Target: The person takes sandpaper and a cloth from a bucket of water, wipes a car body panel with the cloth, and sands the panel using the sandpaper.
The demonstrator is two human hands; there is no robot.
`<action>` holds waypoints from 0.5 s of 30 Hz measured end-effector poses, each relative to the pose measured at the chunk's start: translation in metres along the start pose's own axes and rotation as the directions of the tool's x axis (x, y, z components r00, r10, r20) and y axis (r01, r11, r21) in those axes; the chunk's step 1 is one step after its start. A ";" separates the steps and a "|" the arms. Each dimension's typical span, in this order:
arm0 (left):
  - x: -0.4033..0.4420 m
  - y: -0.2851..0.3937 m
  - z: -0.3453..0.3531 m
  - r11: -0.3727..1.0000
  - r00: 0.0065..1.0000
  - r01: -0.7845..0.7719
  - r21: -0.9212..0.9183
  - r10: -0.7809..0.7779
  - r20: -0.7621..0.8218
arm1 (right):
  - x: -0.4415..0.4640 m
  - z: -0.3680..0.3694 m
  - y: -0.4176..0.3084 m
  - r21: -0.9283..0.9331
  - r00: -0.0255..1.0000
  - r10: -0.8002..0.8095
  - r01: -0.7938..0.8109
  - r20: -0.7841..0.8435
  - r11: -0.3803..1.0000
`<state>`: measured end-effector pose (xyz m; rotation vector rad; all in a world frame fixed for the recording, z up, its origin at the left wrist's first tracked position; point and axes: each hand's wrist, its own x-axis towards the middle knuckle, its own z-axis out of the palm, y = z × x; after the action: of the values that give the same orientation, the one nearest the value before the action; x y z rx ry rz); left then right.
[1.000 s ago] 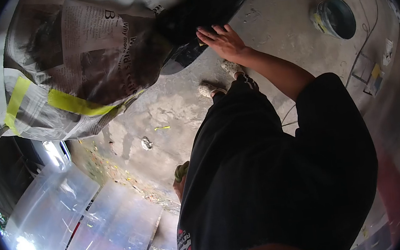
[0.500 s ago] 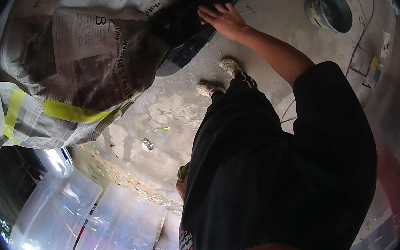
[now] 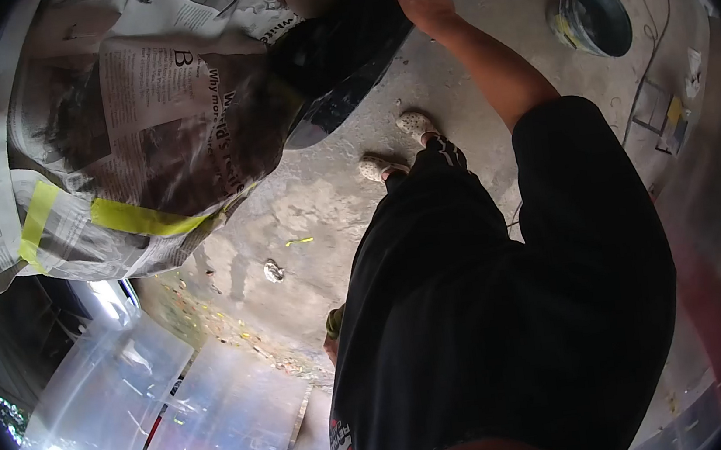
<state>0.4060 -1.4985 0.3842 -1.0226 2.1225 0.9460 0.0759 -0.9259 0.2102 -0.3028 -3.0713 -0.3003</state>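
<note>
My right hand [image 3: 425,3] reaches to the glossy black curved panel [image 3: 341,82], its fingers stretched out and a little spread at the panel's edge. A small pale speck shows by the fingertips, too small to name. My left hand [image 3: 331,348] is mostly hidden behind my dark shirt. Its fingers are closed round a green cloth [image 3: 334,320], of which only a part shows. Newspaper sheets [image 3: 154,97] cover the body beside the black panel, held by yellow masking tape [image 3: 144,217].
A bucket [image 3: 592,20] stands on the concrete floor [image 3: 288,202] at the upper right, near a cable [image 3: 655,62]. A crumpled ball [image 3: 273,270] and a yellow tape scrap [image 3: 299,241] lie on the floor. Translucent sheets [image 3: 214,416] line the lower left.
My right hand has moved up and to the right along the black panel. The view has shifted slightly; my left hand stays low with the green cloth.
</note>
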 end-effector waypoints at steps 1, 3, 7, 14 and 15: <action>0.000 0.000 -0.001 1.000 1.000 0.001 0.003 -0.001 -0.001 | 0.005 -0.001 0.003 -0.007 0.998 0.067 -0.067 -0.009 0.998; -0.001 0.000 -0.001 1.000 1.000 0.003 0.001 -0.003 -0.004 | -0.010 -0.012 -0.032 0.075 0.995 0.029 -0.036 0.094 0.997; -0.001 0.002 0.000 1.000 1.000 0.004 0.004 -0.004 -0.006 | -0.051 -0.019 -0.078 0.195 0.976 -0.208 0.193 0.061 0.962; 0.001 0.007 -0.002 1.000 1.000 0.001 0.023 -0.001 -0.006 | -0.003 -0.025 -0.020 0.045 0.994 0.014 -0.019 0.109 0.999; 0.003 0.009 0.001 1.000 1.000 -0.006 0.023 0.006 0.003 | -0.009 -0.025 -0.040 0.080 0.994 -0.049 0.041 0.101 0.996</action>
<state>0.3973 -1.4955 0.3844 -1.0032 2.1309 0.9229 0.0778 -0.9709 0.2266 -0.2544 -3.1850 -0.1717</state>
